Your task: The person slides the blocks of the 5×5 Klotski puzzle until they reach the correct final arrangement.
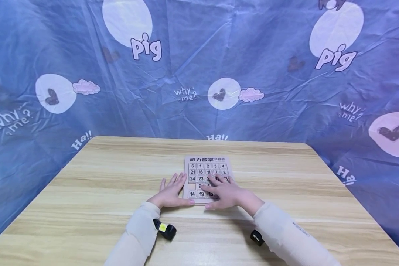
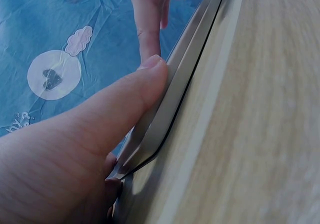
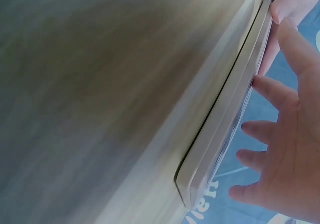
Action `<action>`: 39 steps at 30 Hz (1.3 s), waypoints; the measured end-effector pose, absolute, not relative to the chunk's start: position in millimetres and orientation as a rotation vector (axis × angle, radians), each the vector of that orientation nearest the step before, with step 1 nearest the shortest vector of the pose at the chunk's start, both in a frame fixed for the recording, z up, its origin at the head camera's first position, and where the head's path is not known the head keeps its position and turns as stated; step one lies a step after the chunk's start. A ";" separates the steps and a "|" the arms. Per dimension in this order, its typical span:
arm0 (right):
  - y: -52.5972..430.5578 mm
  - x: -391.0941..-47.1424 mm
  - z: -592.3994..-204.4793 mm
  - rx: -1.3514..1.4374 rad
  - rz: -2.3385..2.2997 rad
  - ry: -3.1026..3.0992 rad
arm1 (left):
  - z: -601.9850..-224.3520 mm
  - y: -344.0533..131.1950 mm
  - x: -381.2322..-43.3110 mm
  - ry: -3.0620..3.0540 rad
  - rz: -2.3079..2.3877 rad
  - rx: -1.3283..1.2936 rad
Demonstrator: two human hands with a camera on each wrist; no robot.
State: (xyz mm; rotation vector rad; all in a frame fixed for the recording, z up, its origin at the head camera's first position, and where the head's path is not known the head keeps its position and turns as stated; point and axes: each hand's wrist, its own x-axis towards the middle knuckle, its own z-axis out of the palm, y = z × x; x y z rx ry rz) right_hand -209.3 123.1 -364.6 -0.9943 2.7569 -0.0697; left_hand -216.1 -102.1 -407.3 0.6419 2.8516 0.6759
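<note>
A pale sliding number puzzle (image 1: 208, 160) lies flat on the table, with Chinese lettering across its top strip and rows of numbered tiles. An uncovered gap (image 1: 191, 187) shows at the left of the fourth row, beside tile 9. My left hand (image 1: 171, 194) rests at the board's lower left corner, fingers extended along the left side and thumb on the front rim. Over the lower right tiles spreads my right hand (image 1: 227, 193), its index fingertip near tile 9 and several tiles hidden beneath. In the right wrist view, the index fingertip (image 3: 260, 81) meets the board's surface.
The light wooden table (image 1: 119, 166) extends around the board. Behind it hangs a wrinkled blue cloth (image 1: 193, 55) printed with words, hearts and clouds. Black wrist cameras are strapped on the left sleeve (image 1: 136, 236) and right sleeve (image 1: 286, 232).
</note>
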 end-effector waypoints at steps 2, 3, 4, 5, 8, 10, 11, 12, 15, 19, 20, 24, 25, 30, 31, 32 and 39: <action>125.0 -208.9 -363.9 -0.996 -0.075 2.759 | -407.0 -102.0 -215.6 2.854 0.679 0.642; 125.7 -208.7 -363.7 -0.998 -0.077 2.759 | -407.0 -102.0 -215.5 2.855 0.680 0.643; 126.3 -208.3 -363.3 -1.002 -0.079 2.758 | -407.1 -102.0 -215.4 2.854 0.680 0.642; 126.7 -208.1 -363.1 -1.005 -0.081 2.759 | -407.1 -102.0 -215.3 2.854 0.681 0.643; 127.2 -207.3 -363.1 -1.013 -0.084 2.762 | -407.3 -101.9 -214.9 2.853 0.689 0.642; 126.8 -206.4 -363.5 -1.015 -0.078 2.764 | -408.1 -102.1 -215.0 2.854 0.689 0.645; 126.3 -205.8 -363.6 -1.015 -0.078 2.763 | -408.5 -102.4 -215.1 2.854 0.686 0.646; 125.7 -205.1 -363.8 -1.018 -0.080 2.763 | -408.8 -102.5 -215.0 2.852 0.684 0.646; 123.3 -202.0 -363.4 -1.050 -0.081 2.756 | -409.6 -103.1 -215.0 2.851 0.693 0.652; 118.2 -196.4 -362.6 -1.119 -0.079 2.737 | -409.5 -103.1 -214.8 2.844 0.712 0.647; 116.8 -194.7 -362.2 -1.129 -0.083 2.728 | -409.2 -103.0 -214.8 2.844 0.711 0.645; 111.6 -189.6 -361.4 -1.137 -0.081 2.697 | -409.5 -102.5 -214.8 2.851 0.688 0.645; 110.5 -188.6 -361.3 -1.135 -0.081 2.693 | -409.9 -102.4 -215.0 2.852 0.682 0.647; 107.2 -187.0 -361.8 -1.124 -0.062 2.692 | -409.7 -101.9 -214.9 2.857 0.670 0.652; 107.1 -187.3 -362.0 -1.123 -0.056 2.695 | -409.5 -101.8 -214.9 2.856 0.672 0.652; 106.9 -187.9 -362.6 -1.125 -0.050 2.698 | -409.2 -101.7 -214.9 2.856 0.672 0.650; 104.8 -192.7 -364.7 -1.118 -0.052 2.713 | -409.6 -101.4 -215.2 2.856 0.668 0.637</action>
